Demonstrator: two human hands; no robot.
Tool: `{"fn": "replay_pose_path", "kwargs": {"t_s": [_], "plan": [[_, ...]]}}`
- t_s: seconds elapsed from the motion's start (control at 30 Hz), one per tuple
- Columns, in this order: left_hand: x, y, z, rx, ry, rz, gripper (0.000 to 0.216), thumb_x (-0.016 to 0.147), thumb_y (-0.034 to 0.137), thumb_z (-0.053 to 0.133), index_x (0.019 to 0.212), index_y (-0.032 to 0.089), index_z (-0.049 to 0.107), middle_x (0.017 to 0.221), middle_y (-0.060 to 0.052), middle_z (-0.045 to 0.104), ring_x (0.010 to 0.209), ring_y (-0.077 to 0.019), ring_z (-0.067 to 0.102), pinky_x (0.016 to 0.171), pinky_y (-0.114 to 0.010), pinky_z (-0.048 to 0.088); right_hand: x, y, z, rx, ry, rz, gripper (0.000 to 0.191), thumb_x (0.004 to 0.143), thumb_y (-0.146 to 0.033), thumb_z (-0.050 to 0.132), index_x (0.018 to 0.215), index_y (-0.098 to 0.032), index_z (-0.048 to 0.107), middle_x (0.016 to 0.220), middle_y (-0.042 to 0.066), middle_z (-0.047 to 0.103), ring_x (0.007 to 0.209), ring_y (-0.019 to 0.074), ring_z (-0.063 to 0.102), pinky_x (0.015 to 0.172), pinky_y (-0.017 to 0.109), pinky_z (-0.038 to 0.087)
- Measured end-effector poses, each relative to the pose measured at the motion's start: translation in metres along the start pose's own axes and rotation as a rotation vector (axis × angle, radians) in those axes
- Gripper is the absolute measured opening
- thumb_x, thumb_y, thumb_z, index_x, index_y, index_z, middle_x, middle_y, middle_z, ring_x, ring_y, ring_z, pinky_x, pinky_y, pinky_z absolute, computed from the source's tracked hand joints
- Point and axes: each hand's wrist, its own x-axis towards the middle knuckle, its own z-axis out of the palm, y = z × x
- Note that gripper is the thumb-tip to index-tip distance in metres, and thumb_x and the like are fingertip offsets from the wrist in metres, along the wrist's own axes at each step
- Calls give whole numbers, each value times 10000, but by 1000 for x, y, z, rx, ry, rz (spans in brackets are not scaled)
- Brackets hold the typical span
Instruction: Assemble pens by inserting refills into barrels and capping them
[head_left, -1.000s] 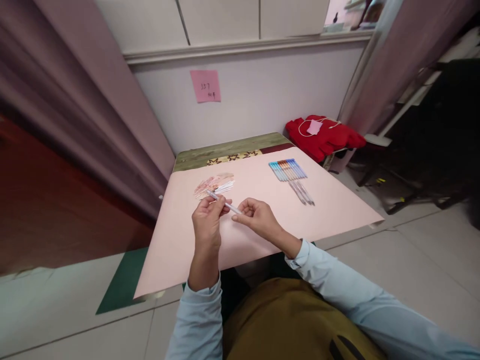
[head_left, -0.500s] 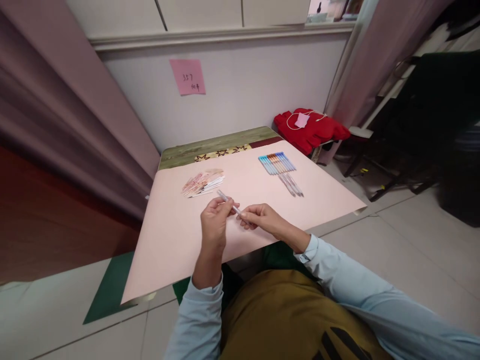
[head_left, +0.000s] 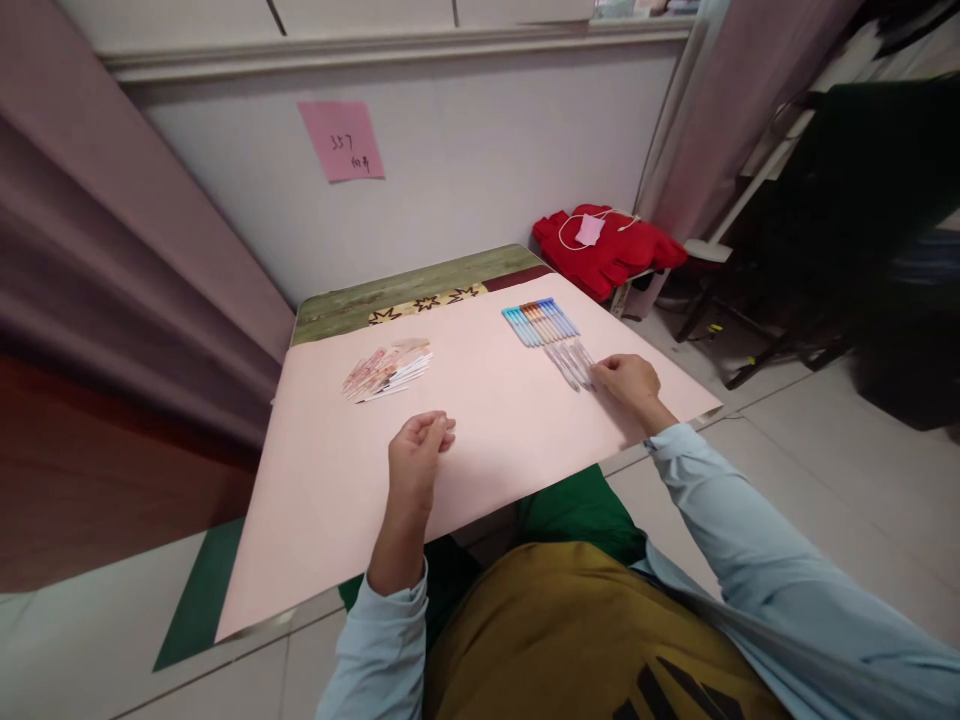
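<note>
My right hand (head_left: 630, 384) pinches the near end of a slim clear pen (head_left: 584, 358) at the right end of a short row of greyish clear pens (head_left: 562, 367) on the pink sheet. Just above that row, pens with light blue, brown and dark blue ends (head_left: 540, 322) lie side by side. Over the middle of the sheet, my left hand (head_left: 420, 448) is closed, thumb against curled fingers, with nothing visible in it. Beyond it to the left is a loose pile of thin pinkish and white sticks (head_left: 390, 370), too small to name.
The pink sheet (head_left: 322, 520) covers most of a green wood-look table (head_left: 337, 310). A red cloth bundle (head_left: 600, 260) with a white cord sits past the far right corner. A pink note (head_left: 341, 140) is on the wall, and a dark chair (head_left: 847, 200) stands at the right.
The pen that both hands held over the middle has left the left hand. My right hand has moved right with it to the row of clear pens. My left hand stays near the middle.
</note>
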Motion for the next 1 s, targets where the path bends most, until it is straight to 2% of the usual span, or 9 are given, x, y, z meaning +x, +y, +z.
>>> {"fn": "replay_pose_path", "kwargs": {"t_s": [0.13, 0.23, 0.37, 0.4, 0.5, 0.57, 0.63, 0.83, 1.0], "plan": [[-1, -13, 11, 84, -110, -55, 452, 701, 468, 770, 975, 123, 670, 860, -82, 722, 678, -137, 627, 702, -300, 512, 8, -2, 14, -13, 12, -20, 337, 820, -489, 579, 887, -247, 804, 866, 77, 766, 806, 235, 655, 643, 298, 405], [1, -18, 36, 250, -186, 16, 404, 710, 427, 763, 990, 152, 666, 868, -61, 694, 659, -142, 610, 656, -299, 505, 9, 4, 18, 14, 18, -76, 346, 851, -484, 558, 939, -255, 802, 904, 62, 772, 823, 225, 662, 655, 294, 409], [11, -18, 95, 544, -348, 278, 372, 692, 326, 787, 1023, 196, 679, 1031, -70, 652, 670, -144, 599, 764, -359, 526, 16, 12, 15, 84, -44, -90, 284, 823, -447, 608, 935, -262, 792, 898, 27, 773, 796, 201, 658, 643, 278, 404], [14, -19, 112, 595, -381, 316, 406, 679, 319, 807, 1041, 192, 673, 1056, -81, 633, 690, -157, 606, 788, -375, 526, 19, 12, 14, 79, -58, -93, 278, 812, -447, 622, 929, -259, 791, 887, 26, 772, 786, 199, 655, 645, 278, 404], [21, -23, 159, 722, -418, 416, 537, 658, 298, 846, 1132, 181, 622, 1114, -112, 570, 952, -260, 625, 897, -407, 499, 29, 7, 12, 16, -63, -127, 269, 785, -424, 649, 927, -243, 788, 883, 38, 770, 783, 198, 648, 655, 278, 403], [24, -27, 183, 782, -433, 447, 585, 674, 312, 846, 1177, 187, 576, 1134, -114, 532, 1054, -290, 593, 920, -413, 483, 35, 4, 11, -18, -72, -163, 256, 775, -386, 652, 925, -230, 788, 879, 46, 770, 784, 195, 646, 658, 275, 401], [26, -32, 201, 827, -444, 462, 590, 696, 334, 839, 1186, 194, 542, 1148, -112, 502, 1074, -295, 579, 907, -413, 483, 40, 3, 10, -29, -104, -200, 237, 770, -349, 650, 919, -229, 790, 866, 41, 770, 777, 187, 646, 657, 268, 401], [37, -43, 227, 890, -406, 503, 485, 737, 289, 825, 1101, 188, 522, 1152, -117, 489, 1085, -306, 573, 878, -417, 496, 56, 7, 9, 42, -242, -257, 189, 774, -304, 645, 876, -231, 787, 720, 8, 742, 675, 158, 634, 635, 257, 408], [46, -45, 236, 882, -411, 512, 423, 753, 199, 805, 1081, 197, 537, 1124, -84, 499, 1070, -261, 581, 923, -406, 493, 64, 6, 15, 127, -245, -250, 185, 769, -306, 645, 862, -236, 788, 709, -4, 739, 679, 154, 639, 628, 253, 405]]}}
